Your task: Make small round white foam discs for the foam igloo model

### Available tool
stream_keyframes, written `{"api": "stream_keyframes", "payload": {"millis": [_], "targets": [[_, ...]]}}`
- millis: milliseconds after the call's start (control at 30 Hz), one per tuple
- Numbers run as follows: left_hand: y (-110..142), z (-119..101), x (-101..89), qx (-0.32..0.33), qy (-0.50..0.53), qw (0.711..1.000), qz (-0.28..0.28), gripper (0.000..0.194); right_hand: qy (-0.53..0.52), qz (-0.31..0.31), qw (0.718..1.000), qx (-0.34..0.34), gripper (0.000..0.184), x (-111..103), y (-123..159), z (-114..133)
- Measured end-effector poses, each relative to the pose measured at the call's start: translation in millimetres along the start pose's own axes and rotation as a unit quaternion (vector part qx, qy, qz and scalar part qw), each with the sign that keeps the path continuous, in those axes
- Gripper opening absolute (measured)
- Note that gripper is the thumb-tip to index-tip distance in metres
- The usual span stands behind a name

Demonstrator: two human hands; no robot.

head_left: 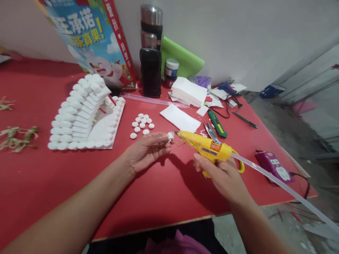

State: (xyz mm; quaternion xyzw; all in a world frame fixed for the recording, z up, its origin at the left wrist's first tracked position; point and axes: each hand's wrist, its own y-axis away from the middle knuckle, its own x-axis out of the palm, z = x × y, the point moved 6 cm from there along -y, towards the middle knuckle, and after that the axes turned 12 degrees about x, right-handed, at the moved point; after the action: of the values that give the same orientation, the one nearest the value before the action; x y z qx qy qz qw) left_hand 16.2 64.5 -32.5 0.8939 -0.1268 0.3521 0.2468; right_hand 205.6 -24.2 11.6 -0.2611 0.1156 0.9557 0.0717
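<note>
1. The light was soft, rather dim.
2. Dark shadows fell on the table (pixel 148 208) at five o'clock.
3. The metal flask (pixel 152 16) shone at twelve o'clock.
4. The floor (pixel 325 176) at three o'clock looked blurry and stretched.

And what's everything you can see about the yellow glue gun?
The yellow glue gun looks plastic and smudged, with a label, an orange-looking side opening and a loop behind. A long, cloudy stick pokes out its back. The right hand grips it above the red table, metal tip by a small white piece in the left hand.
</note>
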Motion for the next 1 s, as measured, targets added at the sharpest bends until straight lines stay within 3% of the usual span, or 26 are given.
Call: {"api": "stream_keyframes", "payload": {"millis": [367, 1000], "targets": [[-0.1, 0.0, -1.0, 0.0, 0.016, 0.999, -0.035, 0.024, -0.006, 0.002, 1.0, 0.006, 0.04, -0.1, 4.4, -1.6], [0.4, -0.4, -1.6, -0.012, 0.019, 0.999, -0.028, 0.021, -0.013, 0.017, 1.0, 0.003, 0.044, 3.0, 2.3, -4.1]]}}
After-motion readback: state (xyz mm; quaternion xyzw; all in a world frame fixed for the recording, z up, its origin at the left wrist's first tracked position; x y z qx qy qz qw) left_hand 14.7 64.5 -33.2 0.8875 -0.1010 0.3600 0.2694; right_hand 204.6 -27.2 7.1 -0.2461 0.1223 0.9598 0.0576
